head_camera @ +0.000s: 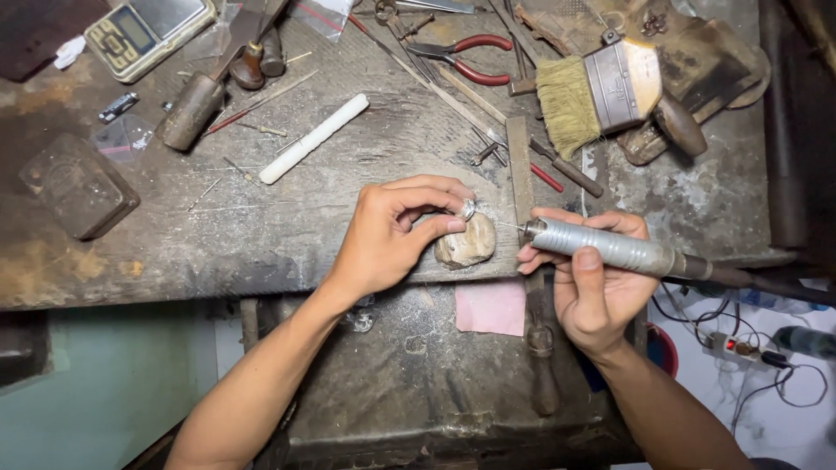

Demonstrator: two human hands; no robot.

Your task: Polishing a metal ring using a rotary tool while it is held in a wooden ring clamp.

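The left hand [392,231] pinches a small silver ring [468,209] against a pale block [466,246] at the near edge of the counter [261,226]. The right hand [592,287] grips a grey rotary tool [610,248], its fine tip just right of the ring. A brush [601,91] lies far right.

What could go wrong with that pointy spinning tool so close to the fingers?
The thin bit of the rotary handpiece in the right hand points at the small silvery ring, pinched by the left hand on a worn wooden block. A slip might nick those fingertips. The ring is tiny, so it could twist loose. Dust already coats the bench; more may fly up.
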